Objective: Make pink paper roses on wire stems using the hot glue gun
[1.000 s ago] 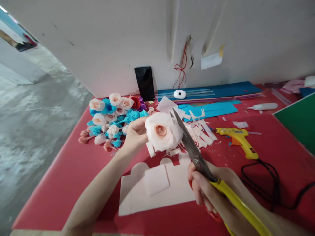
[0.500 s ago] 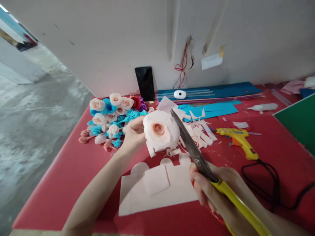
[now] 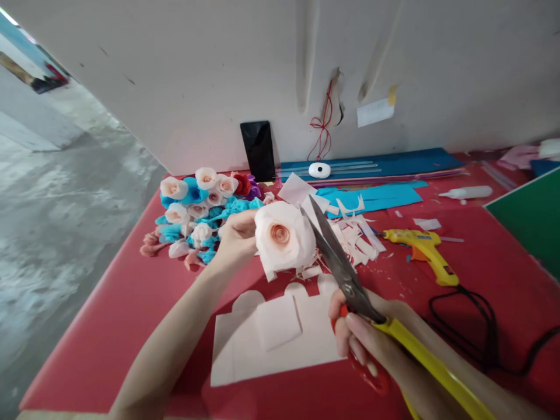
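Pinched from its left side, a pale pink paper flower [image 3: 286,242] with a darker rolled centre is held up by my left hand [image 3: 238,233]. My right hand [image 3: 365,335] is closed around the handles of large scissors [image 3: 347,280] with yellow and red grips. Their blades stand slightly apart, tips pointing up and left at the flower's right edge; whether they touch the paper I cannot tell. Below the flower lies a cut pale pink sheet [image 3: 280,344] with rounded tabs and a smaller square piece on it.
Finished paper flowers [image 3: 196,216] are heaped at the left. Behind the scissors lie pale paper scraps [image 3: 359,236] and blue paper [image 3: 376,197]. A yellow glue gun [image 3: 422,245] with black cord sits right. A phone [image 3: 257,150] leans on the wall beside a white case [image 3: 319,170].
The scissor blades have opened from nearly closed, and the red handle has swung out from the yellow one. The flower has shifted slightly down.
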Demonstrator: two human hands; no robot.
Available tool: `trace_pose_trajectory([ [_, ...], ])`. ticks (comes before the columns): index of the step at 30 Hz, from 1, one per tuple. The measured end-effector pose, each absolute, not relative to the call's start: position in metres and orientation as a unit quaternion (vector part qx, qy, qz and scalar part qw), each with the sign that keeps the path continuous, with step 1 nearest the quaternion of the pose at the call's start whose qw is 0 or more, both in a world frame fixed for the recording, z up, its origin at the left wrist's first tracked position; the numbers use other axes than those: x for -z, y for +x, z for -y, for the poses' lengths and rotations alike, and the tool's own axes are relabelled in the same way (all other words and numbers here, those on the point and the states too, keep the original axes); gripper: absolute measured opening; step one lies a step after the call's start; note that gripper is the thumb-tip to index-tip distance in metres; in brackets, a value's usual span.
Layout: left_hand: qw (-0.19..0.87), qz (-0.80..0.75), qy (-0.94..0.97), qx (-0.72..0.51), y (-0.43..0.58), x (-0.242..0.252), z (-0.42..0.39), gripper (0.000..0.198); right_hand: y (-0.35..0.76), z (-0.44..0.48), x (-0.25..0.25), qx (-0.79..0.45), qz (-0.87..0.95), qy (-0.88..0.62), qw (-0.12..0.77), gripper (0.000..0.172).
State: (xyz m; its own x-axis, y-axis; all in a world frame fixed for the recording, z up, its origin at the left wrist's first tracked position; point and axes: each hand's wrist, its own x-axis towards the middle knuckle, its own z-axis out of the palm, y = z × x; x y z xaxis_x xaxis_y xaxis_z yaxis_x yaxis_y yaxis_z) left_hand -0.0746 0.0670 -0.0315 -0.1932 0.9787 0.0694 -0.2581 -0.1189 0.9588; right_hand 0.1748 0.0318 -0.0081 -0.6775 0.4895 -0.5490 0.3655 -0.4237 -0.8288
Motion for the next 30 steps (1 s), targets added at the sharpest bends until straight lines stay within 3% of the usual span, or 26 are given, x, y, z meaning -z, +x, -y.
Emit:
trace_pose_trajectory([
  [7, 0.498, -0.41, 0.427, -0.634, -0.068, 0.021, -0.068, 0.023, 0.161, -0.009, -0.01, -0.629, 0.581, -0.501, 0.127, 0.03],
  [18, 0.501, -0.42, 0.446, -0.611, -0.065, 0.015, -0.063, 0.024, 0.157, -0.014, -0.007, -0.636, 0.584, -0.493, 0.111, 0.032],
  [24, 0.498, -0.432, 0.426, -0.619, -0.067, 0.022, -0.068, 0.029, 0.156, -0.007, -0.012, -0.566, 0.627, -0.518, 0.134, 0.038],
  [30, 0.5, -0.44, 0.423, -0.615, -0.068, 0.023, -0.067, 0.026, 0.158, -0.008, -0.012, -0.596, 0.608, -0.51, 0.124, 0.033],
])
